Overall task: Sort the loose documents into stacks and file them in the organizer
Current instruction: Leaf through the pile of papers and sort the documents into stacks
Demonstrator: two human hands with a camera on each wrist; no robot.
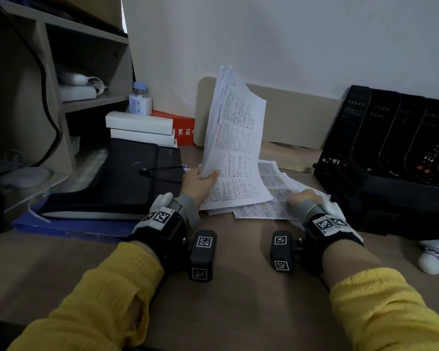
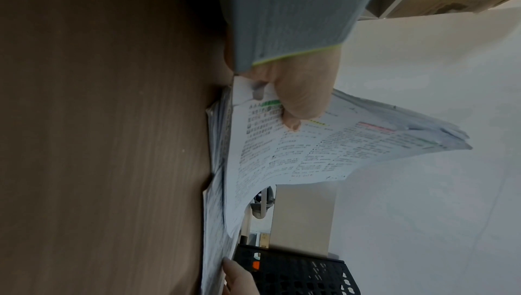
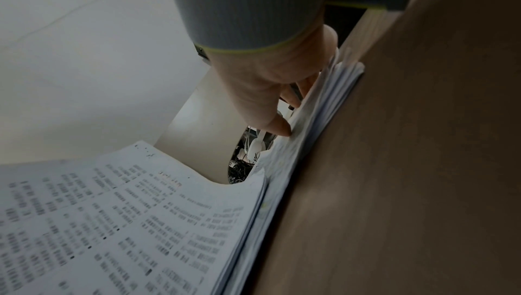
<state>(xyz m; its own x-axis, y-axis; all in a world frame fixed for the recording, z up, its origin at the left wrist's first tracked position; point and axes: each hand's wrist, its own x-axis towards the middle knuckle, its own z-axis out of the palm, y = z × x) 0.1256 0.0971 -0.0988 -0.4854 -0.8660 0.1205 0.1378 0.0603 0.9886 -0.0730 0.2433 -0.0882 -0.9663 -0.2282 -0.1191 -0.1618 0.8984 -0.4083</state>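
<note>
My left hand grips a thick stack of printed pages and stands it almost upright on the brown desk, thumb across the front sheet. The left wrist view shows that thumb on the stack. Loose printed sheets lie fanned on the desk under and to the right of the stack. My right hand sits curled on them; in the right wrist view its thumb and fingertips pinch the top of the pile. The black mesh organizer stands at the right.
A black zip folder lies to the left on a blue folder. Behind it are two white boxes, a red box and a small bottle. A shelf unit fills the far left. A beige board leans on the wall.
</note>
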